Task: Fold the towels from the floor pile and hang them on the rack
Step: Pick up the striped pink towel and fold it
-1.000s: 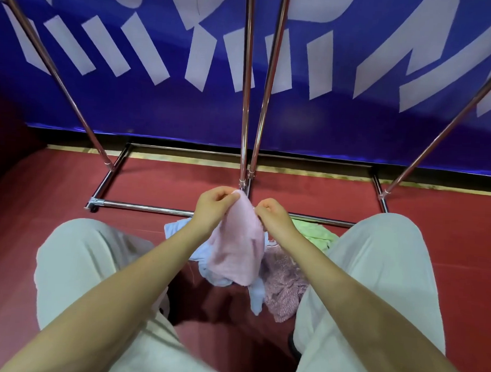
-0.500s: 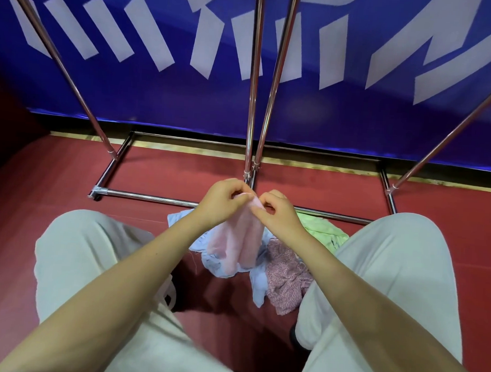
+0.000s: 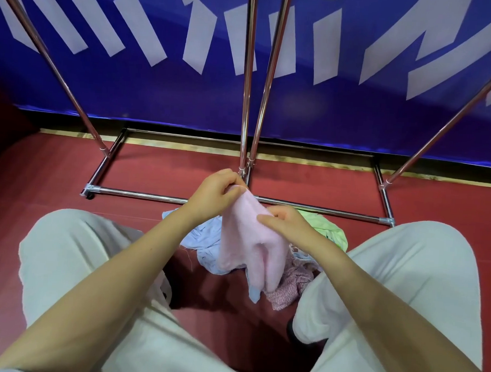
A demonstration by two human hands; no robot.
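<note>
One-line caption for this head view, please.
Both hands, left and right, pinch a pink towel above the floor pile, before the rack.

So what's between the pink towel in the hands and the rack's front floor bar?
In the head view, only bare red floor lies between the pink towel and the floor bar; the green towel sits just right of that gap.

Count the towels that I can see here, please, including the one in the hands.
4. The pink towel hangs from both hands; on the floor lie a light blue towel, a green towel and a mottled pink towel. More may be hidden underneath.
</note>
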